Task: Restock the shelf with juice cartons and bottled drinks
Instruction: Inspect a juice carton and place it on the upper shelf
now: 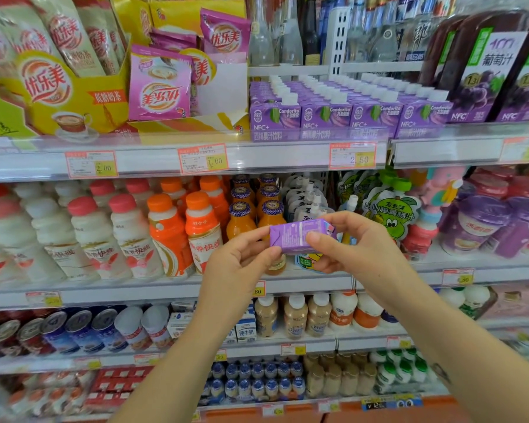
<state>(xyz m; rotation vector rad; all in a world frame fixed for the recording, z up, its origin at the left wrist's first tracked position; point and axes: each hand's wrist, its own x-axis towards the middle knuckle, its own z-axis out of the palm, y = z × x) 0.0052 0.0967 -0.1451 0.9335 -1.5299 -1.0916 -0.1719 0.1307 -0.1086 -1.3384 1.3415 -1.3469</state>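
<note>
Before the shelf (pixel 135 293), left hand (pixel 242 264) and right hand (pixel 348 248), pinch grips on one seemingly sideways carton (pixel 297 236).

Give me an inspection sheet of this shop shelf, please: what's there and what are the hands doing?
Surface: upper shelf rail with price tags.
Job's things: purple carton held on its side; matching purple cartons in rows on the upper shelf.
Clutter: pink sachets, white bottles, orange bottles.
Grippers: left hand and right hand each pinch an end of the carton.
Cables: nothing seen.
Surroundings: grape juice bottles upper right, cans lower left.
</note>
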